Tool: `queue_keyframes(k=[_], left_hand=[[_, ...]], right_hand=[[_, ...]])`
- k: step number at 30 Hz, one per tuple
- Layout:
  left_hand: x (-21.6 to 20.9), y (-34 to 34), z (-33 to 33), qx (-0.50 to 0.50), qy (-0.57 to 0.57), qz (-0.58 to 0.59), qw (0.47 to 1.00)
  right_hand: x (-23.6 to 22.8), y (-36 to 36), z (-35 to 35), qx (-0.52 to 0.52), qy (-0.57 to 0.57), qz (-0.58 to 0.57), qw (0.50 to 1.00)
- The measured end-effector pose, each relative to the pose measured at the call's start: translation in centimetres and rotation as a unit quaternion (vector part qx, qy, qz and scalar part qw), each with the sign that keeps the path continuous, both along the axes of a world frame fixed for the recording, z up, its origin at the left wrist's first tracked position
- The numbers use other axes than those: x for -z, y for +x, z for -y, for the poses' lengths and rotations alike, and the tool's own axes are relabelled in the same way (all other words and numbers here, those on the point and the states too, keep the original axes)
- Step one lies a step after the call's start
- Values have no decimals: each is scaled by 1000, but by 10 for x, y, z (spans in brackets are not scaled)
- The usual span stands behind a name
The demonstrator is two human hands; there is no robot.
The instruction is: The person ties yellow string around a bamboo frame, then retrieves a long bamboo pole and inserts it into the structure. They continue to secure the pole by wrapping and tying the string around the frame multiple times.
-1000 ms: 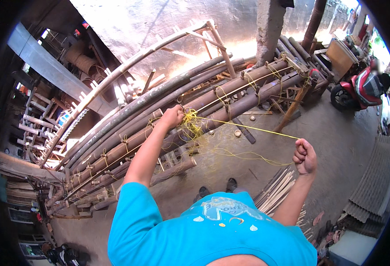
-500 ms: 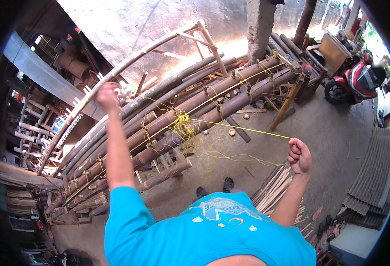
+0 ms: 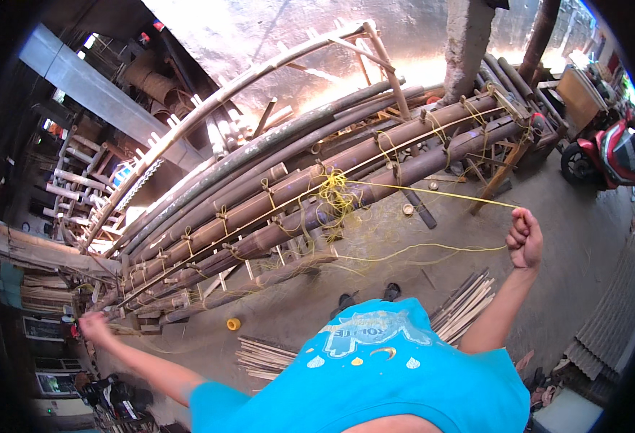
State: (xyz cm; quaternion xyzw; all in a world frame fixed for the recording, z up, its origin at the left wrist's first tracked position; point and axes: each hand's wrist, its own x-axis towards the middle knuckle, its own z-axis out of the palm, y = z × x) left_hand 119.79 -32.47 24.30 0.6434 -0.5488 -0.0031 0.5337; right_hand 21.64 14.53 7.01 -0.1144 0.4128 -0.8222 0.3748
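My right hand (image 3: 524,239) is closed on yellow twine, out to the right. One strand runs taut from my fingers to a loose yellow tangle (image 3: 339,195) lying on the bamboo poles; another strand sags back beneath it. My left hand (image 3: 95,327) is stretched far to the left, near the poles' left end. Motion smears its fingers, and I cannot make out whether they hold anything. The long brown bamboo poles (image 3: 256,237) lie side by side on a frame, with twine tied around them at several spots.
Split bamboo strips (image 3: 469,302) lie on the floor beside me, with a yellow ring-shaped object (image 3: 234,325) to the left. A curved rack with pegs (image 3: 223,94) stands behind the poles. A red motorbike (image 3: 609,155) and corrugated sheets (image 3: 606,303) are at the right.
My left hand has swung from above the poles out and down to the far left. The right hand still grips the twine. The whole view has shifted, so the scene sits farther right.
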Motion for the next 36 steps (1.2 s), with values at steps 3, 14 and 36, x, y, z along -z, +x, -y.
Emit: queue_keyframes(k=[3,14,36], left_hand=[[116,-194,-11,-49,317,65,945],[263,-661,43,597,116,217,764],[261,-687,68,577,268,213,742]], right_hand=[[-24,0,14,5,-9,-27,1000],[-30,45,-4,0,29,-25,999],[5,62,-9,10,2,61,998]])
